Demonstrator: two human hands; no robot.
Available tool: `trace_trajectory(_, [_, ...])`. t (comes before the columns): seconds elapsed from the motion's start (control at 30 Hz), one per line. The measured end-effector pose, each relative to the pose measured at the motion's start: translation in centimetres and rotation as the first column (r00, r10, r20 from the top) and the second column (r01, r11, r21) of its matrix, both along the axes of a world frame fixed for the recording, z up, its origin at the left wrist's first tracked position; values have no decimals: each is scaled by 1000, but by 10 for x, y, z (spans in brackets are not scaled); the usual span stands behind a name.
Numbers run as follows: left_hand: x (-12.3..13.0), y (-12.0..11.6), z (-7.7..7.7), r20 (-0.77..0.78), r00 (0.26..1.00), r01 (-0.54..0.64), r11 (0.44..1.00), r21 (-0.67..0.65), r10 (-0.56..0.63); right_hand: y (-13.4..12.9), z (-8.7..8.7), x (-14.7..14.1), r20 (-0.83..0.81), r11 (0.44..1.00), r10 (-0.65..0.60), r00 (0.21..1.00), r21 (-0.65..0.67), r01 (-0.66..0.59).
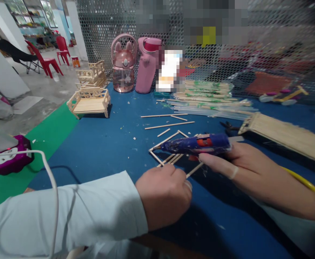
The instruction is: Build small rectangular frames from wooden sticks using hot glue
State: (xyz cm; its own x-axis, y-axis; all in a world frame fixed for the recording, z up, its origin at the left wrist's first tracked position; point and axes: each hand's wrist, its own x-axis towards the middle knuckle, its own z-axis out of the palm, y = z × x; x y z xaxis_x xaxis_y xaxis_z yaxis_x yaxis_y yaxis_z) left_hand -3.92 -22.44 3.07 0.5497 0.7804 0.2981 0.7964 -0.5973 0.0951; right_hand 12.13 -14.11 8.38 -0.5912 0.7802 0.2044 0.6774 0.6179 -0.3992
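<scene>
My right hand (243, 162) is wrapped round a dark blue hot glue gun (197, 143), its nozzle pointing left. The nozzle tip is at the left corner of a frame of thin wooden sticks (164, 141) lying on the blue tabletop. My left hand (165, 194) is closed at the near side of this frame, its fingertips on the sticks; a stick (195, 170) sticks out to its right. Its fingers partly hide the sticks beneath. Just behind the frame lie several loose sticks (169, 125).
A small wooden bench model (90, 102) stands at the back left, near two pink bottles (148, 66). Bagged sticks (211, 104) lie at the back. A plank-like wooden model (289, 138) sits at right. A purple power strip (13, 156) and white cable (50, 172) are at left.
</scene>
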Motion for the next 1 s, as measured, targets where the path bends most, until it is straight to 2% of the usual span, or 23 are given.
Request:
trace_trajectory(0.1, [0, 0, 0, -10, 1000, 5, 1000, -10, -6, 0, -2, 0, -13, 995, 87, 996, -39, -87])
trace_trajectory(0.37, [0, 0, 1, 3, 1000, 9, 1000, -17, -9, 0, -4, -1, 0, 990, 140, 990, 25, -139])
trace_trajectory(0.63, [0, 1, 1, 7, 1000, 9, 1000, -24, -8, 0, -4, -2, 18, 996, 92, 996, -11, -92])
trace_trajectory(1.0, [1, 1, -1, 23, 1000, 1, 1000, 25, -2, -1, -1, -2, 8, 994, 108, 994, 18, -108])
